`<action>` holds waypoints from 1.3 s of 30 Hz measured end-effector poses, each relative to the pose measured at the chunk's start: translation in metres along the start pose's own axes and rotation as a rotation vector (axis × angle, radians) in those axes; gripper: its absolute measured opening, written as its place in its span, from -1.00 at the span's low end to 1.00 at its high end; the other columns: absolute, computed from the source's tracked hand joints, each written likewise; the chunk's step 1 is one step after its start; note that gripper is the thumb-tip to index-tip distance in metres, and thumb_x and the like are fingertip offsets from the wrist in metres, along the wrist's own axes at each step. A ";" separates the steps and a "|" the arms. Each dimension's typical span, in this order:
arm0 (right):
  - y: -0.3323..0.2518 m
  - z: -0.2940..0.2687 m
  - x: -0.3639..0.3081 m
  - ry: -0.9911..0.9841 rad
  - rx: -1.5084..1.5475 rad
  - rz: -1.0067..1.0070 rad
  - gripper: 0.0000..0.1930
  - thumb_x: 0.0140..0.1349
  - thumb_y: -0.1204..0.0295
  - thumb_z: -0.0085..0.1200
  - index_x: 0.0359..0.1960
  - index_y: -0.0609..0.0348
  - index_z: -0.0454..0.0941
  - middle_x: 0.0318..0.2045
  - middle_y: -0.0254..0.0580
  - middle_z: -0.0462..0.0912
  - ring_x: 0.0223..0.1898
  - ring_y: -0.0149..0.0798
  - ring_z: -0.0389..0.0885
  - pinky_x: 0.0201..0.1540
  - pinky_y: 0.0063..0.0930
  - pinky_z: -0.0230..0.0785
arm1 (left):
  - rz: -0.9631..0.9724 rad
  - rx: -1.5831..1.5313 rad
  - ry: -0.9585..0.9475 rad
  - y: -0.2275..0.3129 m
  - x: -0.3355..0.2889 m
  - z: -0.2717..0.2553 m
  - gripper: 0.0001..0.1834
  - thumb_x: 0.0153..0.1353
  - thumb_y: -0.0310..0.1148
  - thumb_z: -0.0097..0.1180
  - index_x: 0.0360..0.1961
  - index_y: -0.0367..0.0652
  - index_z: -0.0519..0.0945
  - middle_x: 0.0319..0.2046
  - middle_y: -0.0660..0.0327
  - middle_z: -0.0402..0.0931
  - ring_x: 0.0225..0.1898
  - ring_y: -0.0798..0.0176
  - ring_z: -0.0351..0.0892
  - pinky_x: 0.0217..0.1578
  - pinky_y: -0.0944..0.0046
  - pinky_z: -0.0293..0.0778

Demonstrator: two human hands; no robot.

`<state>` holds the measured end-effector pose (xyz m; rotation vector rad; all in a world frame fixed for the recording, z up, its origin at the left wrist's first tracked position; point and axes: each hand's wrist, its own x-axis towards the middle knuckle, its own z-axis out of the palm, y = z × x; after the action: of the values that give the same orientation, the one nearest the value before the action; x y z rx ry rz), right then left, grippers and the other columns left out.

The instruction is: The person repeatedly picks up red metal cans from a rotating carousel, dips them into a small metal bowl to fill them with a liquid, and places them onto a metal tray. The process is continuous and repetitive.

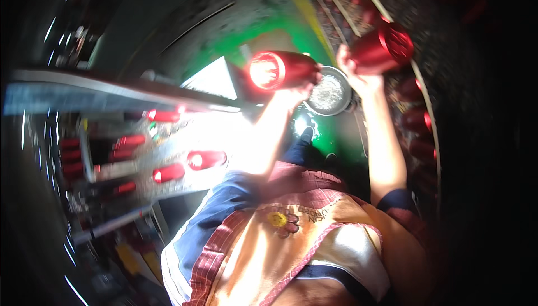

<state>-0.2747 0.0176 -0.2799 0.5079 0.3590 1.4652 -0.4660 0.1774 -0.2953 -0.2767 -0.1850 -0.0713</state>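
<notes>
In the head view, the left hand (302, 90) grips one red metallic cylinder (297, 71) near its far end, fingers wrapped around it, the bright open mouth facing left. The right hand (364, 79) grips a second red cylinder (370, 53), fingers closed against its left end. A round grey basin (349, 94) shows between and below the hands. More red cylinders (206, 159) lie on the glaring bench (238, 141) at left; others (416, 120) line the right side, dim and blurred.
</notes>
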 end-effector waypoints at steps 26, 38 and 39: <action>0.429 -0.251 0.124 -0.240 -2.853 -0.492 -0.64 -0.01 0.36 0.31 -0.11 -0.27 0.73 0.20 -0.03 0.37 0.22 0.04 0.34 0.26 -0.16 0.27 | 1.279 2.410 1.696 0.011 -0.654 0.190 -0.66 0.02 -0.37 0.37 -0.11 0.03 0.75 0.06 0.16 0.55 0.08 0.08 0.48 0.15 0.15 0.35; 0.341 -0.176 0.055 -0.020 -2.540 -0.526 -0.64 0.12 0.49 0.21 -0.03 -0.19 0.71 0.21 -0.08 0.40 0.19 -0.05 0.42 0.26 -0.24 0.31 | 1.646 2.294 1.168 -0.011 -0.529 0.128 -0.85 0.23 -0.59 0.09 -0.24 -0.35 0.67 -0.16 0.04 0.59 -0.18 0.17 0.55 -0.21 0.28 0.49; 0.319 -0.150 0.036 0.097 -2.479 -0.590 -0.65 0.13 0.52 0.19 -0.04 -0.15 0.71 0.13 -0.11 0.44 0.15 -0.11 0.46 0.22 -0.30 0.36 | 1.529 2.054 1.093 -0.022 -0.504 0.118 -0.85 0.22 -0.63 0.05 -0.26 -0.36 0.66 -0.24 0.09 0.58 -0.28 0.22 0.53 -0.27 0.33 0.47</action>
<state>-0.6206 0.0793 -0.2346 -1.5201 -1.1536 0.4606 -0.9827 0.2112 -0.2746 1.7135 1.0803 1.4124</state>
